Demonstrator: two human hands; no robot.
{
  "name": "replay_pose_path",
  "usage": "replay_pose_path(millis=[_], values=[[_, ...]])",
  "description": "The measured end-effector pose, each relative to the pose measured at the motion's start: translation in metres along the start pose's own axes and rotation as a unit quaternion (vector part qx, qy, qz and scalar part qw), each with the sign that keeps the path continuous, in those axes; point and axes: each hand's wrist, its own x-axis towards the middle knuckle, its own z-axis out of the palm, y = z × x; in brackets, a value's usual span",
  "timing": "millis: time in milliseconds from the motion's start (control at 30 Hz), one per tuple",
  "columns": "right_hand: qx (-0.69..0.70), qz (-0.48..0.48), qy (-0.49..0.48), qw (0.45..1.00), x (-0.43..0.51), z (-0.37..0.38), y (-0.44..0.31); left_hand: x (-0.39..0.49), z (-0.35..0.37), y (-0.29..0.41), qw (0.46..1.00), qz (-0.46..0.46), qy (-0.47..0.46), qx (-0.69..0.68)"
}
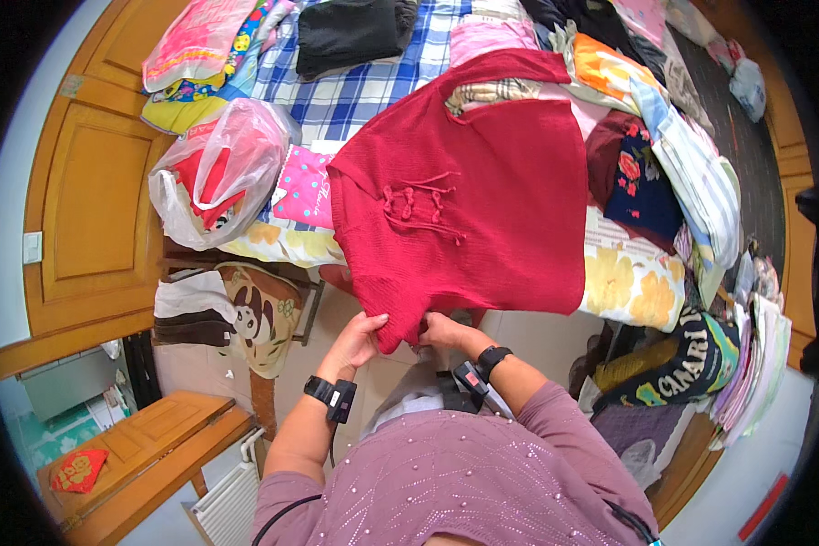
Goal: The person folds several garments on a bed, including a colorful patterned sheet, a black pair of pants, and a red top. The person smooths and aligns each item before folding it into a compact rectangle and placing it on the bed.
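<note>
A dark red knit sweater (512, 205) lies spread over the near edge of the bed, its body to the right and its corded neckline trim facing left. One sleeve stretches away across the bed; the other hangs towards me over the edge. My left hand (358, 340) pinches the left side of that near sleeve's end between thumb and fingers. On the sleeve's right side my right hand (443, 330) grips the fabric, its fingertips partly hidden by the cloth. Each wrist wears a black strap with a small device.
A plastic bag with red contents (228, 174) stands on the bed's left. Folded black clothing (348, 34) lies on the plaid sheet (314, 109). Heaped clothes (645, 170) line the right side, and a panda-print cloth (256, 314) hangs below left. A wooden door (102, 184) is further left.
</note>
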Motion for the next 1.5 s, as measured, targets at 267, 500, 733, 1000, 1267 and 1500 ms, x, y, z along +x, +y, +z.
replay_pose_path(millis=[267,500,733,1000,1267,1500], values=[[-0.168,-0.004,-0.016,0.986,-0.058,0.033,0.035,0.014,-0.061,-0.008,0.986,0.105,0.079,0.099],[-0.145,0.007,0.015,0.989,-0.125,0.048,-0.003,-0.011,-0.043,-0.032,0.587,0.392,0.027,0.708],[0.296,-0.085,-0.075,0.948,-0.145,0.055,-0.032,-0.050,0.030,-0.061,0.538,0.408,-0.116,0.729],[0.382,-0.037,0.049,0.922,-0.153,0.014,0.019,-0.040,0.045,-0.037,0.599,0.378,-0.165,0.686],[0.627,0.005,0.489,0.606,-0.118,-0.097,0.167,-0.016,0.045,-0.006,0.710,0.261,-0.106,0.645],[0.650,0.001,0.495,0.576,-0.138,-0.128,0.176,0.013,0.071,0.037,0.793,-0.040,-0.060,0.606]])
